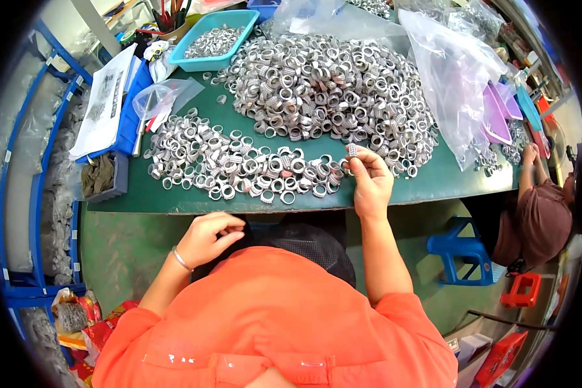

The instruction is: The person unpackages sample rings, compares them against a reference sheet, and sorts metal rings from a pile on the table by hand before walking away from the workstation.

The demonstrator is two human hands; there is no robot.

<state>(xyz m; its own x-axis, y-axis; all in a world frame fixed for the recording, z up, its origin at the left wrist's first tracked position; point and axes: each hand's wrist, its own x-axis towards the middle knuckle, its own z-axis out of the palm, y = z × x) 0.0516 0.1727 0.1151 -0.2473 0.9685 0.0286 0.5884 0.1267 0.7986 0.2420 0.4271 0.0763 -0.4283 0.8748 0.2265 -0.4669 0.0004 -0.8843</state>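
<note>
Pinched between the thumb and fingers of my right hand (pixel 373 184) is a silver ring (pixel 352 150) with a studded band, held up just over the table's near side. My left hand (pixel 210 239) hovers at the table's front edge near my lap, fingers loosely bent and thumb apart, with nothing visible in it. A smaller spread of silver rings (pixel 239 165) lies on the green table (pixel 433 181) in front of me. Behind it rises a large heap of similar rings (pixel 330 84). The smaller spread reaches right up to my right hand.
A turquoise tray (pixel 204 63) of small metal pieces stands at the back left. Left of the rings are papers (pixel 107 100) on a blue bin and a grey box (pixel 107 178). Clear plastic bags (pixel 443 71) lie right. A person (pixel 530 220) works beside a blue stool (pixel 462 249).
</note>
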